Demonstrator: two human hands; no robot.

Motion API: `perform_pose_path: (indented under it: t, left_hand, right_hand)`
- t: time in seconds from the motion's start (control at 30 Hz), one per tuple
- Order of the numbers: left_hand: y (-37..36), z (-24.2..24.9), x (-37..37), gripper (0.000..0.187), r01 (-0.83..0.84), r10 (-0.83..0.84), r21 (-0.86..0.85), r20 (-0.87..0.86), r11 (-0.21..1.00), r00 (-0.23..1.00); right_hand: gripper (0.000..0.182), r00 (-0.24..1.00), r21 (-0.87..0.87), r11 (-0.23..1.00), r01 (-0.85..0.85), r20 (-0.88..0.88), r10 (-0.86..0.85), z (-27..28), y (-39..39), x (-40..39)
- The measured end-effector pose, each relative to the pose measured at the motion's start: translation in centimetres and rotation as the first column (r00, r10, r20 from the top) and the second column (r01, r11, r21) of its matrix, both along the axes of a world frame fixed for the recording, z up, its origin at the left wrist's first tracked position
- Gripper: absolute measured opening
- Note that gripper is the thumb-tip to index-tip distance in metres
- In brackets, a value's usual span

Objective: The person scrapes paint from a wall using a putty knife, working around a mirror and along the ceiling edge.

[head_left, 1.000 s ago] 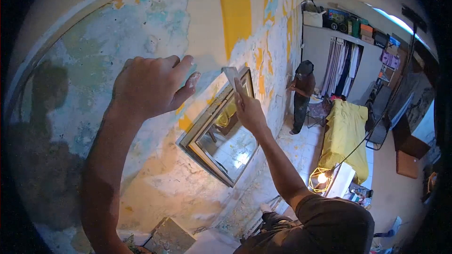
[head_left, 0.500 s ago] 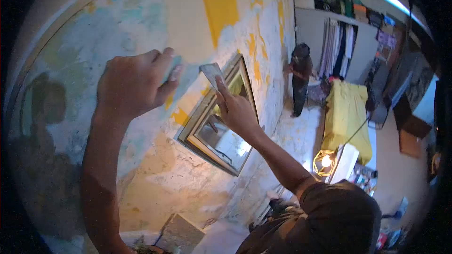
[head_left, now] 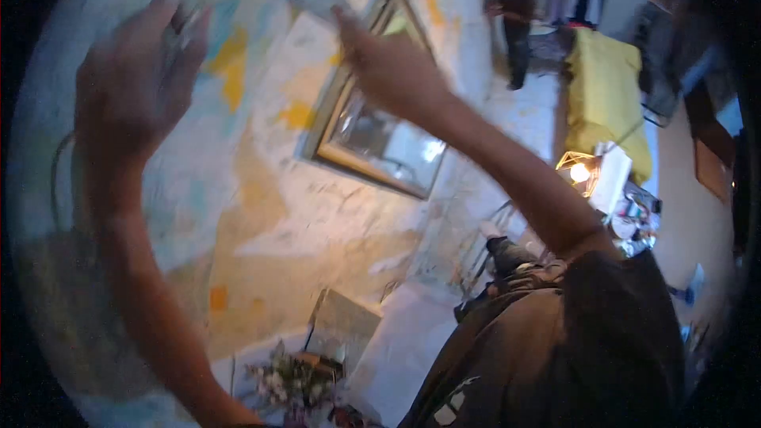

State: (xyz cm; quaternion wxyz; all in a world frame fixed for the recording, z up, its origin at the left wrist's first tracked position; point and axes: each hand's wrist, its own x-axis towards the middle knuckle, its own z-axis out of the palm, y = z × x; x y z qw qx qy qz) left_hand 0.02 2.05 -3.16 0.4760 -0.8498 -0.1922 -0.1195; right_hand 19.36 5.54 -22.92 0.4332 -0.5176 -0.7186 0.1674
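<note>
My left hand (head_left: pixel 135 83) is raised close to the patchy wall (head_left: pixel 269 198) at the left, its fingers curled; blur hides what lies between fingers and thumb. A flat grey scraper blade (head_left: pixel 317 4) extends from my right hand (head_left: pixel 384 63), which is closed on the tool with the index finger along it. The blade is near the wall, by the upper left side of a framed mirror (head_left: pixel 380 139). My right hand partly covers that mirror. Yellow, blue and bare patches mark the wall.
Another person (head_left: pixel 514 24) stands at the upper right, near a yellow-covered piece of furniture (head_left: pixel 602 95). A lit caged lamp (head_left: pixel 580 173) is at the right. Flowers (head_left: pixel 289 376) and a leaning grey panel (head_left: pixel 345 325) are low down, beside a white surface (head_left: pixel 408 341).
The view has shifted, so the mirror and room appear higher. My left hand has moved up and left in view; my right hand, still with the scraper, appears higher and slightly left.
</note>
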Motion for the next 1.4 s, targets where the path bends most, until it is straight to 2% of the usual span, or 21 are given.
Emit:
perform_pose_path:
  t: [0.03,0.1,0.13,0.2,0.23,0.27,0.33,0.4,0.47,0.6,0.63,0.67,0.73,0.8,0.97,1.03,1.17,1.23,1.3,1.4]
  left_hand:
    - [-0.4,-0.1,-0.3,0.020,-0.050,0.049,-0.015,-0.022,0.999,0.999]
    - [-0.7,0.2,-0.1,0.025,-0.265,0.278,-0.154,0.066,0.952,0.958]
    - [-0.8,0.1,-0.2,0.025,-0.264,0.279,-0.142,0.100,0.954,0.955]
    - [-0.9,0.0,0.5,0.027,-0.209,0.218,-0.154,0.049,0.966,0.975]
    - [-1.1,-0.2,0.6,0.027,-0.200,0.212,-0.136,0.084,0.970,0.974]
    - [-1.4,-0.2,0.6,0.027,-0.212,0.227,-0.156,0.084,0.965,0.970]
    - [-1.6,0.2,1.5,0.027,-0.211,0.227,-0.151,0.094,0.966,0.969]
    - [-1.9,0.5,2.0,0.027,-0.271,0.290,-0.179,0.085,0.946,0.953]
    - [-1.9,0.5,2.0,0.028,-0.259,0.278,-0.161,0.105,0.952,0.955]
    - [-1.6,0.3,1.5,0.031,-0.221,0.230,-0.114,0.079,0.969,0.970]
    - [-1.7,0.5,1.5,0.031,-0.224,0.232,-0.102,0.086,0.969,0.969]
    - [-1.9,0.5,1.7,0.032,-0.258,0.269,-0.121,0.087,0.959,0.959]
    - [-2.2,0.4,2.1,0.034,-0.296,0.311,-0.147,0.091,0.944,0.946]
    - [-2.2,0.6,2.2,0.035,-0.334,0.346,-0.146,0.060,0.931,0.936]
    - [-2.4,0.4,1.8,0.036,-0.306,0.317,-0.130,0.076,0.943,0.945]
    - [-2.5,0.2,1.9,0.037,-0.318,0.333,-0.156,0.077,0.935,0.940]
    - [-2.4,0.3,2.0,0.037,-0.324,0.338,-0.148,0.080,0.934,0.938]
    - [-2.4,0.2,2.0,0.037,-0.324,0.340,-0.152,0.092,0.934,0.936]
    - [-2.2,0.2,1.9,0.036,-0.271,0.285,-0.135,0.096,0.953,0.954]
    - [-2.5,0.5,2.0,0.038,-0.301,0.313,-0.138,0.071,0.944,0.947]
  right_hand:
    - [0.046,0.999,0.015,1.000,-0.026,-0.021,0.026,-0.1,-0.8,-0.2]
    - [0.044,1.000,0.090,0.996,-0.030,-0.007,0.030,-0.5,-0.4,-0.1]
    - [0.044,0.999,0.110,0.993,-0.035,0.023,0.033,-0.8,-0.2,-0.4]
    - [0.045,0.999,0.098,0.994,-0.044,-0.001,0.044,-1.2,0.1,0.1]
    - [0.047,0.999,0.156,0.987,-0.040,-0.017,0.043,-1.8,0.6,0.0]
    - [0.051,0.997,0.169,0.985,-0.023,-0.068,0.035,-2.0,0.9,-0.4]
    - [0.053,0.997,0.130,0.991,-0.009,-0.076,0.019,-1.1,0.9,-0.2]
    - [0.055,0.999,0.180,0.984,-0.013,-0.043,0.021,-1.0,1.2,0.0]
    - [0.055,0.988,0.239,0.970,-0.039,-0.138,0.073,-1.2,0.9,0.2]
    - [0.056,0.989,0.154,0.987,-0.040,-0.136,0.061,-1.2,-0.4,-0.9]
    - [0.055,0.980,0.250,0.967,-0.050,-0.175,0.096,-1.3,0.3,-1.0]
    - [0.055,0.980,0.262,0.963,-0.056,-0.168,0.103,-1.0,0.5,-1.0]
    - [0.057,0.993,0.208,0.976,-0.057,-0.091,0.077,-0.7,0.3,-0.9]
    - [0.057,0.991,0.224,0.972,-0.070,-0.096,0.093,-1.5,-0.5,-1.6]
    - [0.058,0.998,0.198,0.980,-0.036,-0.042,0.045,-0.3,0.0,-1.6]
    - [0.058,0.993,0.219,0.975,-0.039,-0.103,0.063,-0.7,-0.6,-1.9]
    - [0.057,0.988,0.254,0.962,-0.099,-0.091,0.126,-0.8,-1.0,-1.8]
    - [0.057,0.991,0.213,0.976,-0.051,-0.108,0.075,0.0,-0.4,-2.0]
    - [0.057,0.990,0.213,0.974,-0.072,-0.101,0.096,-0.6,-1.0,-1.9]
    - [0.058,0.988,0.168,0.980,-0.102,-0.101,0.120,0.4,-1.0,-1.4]
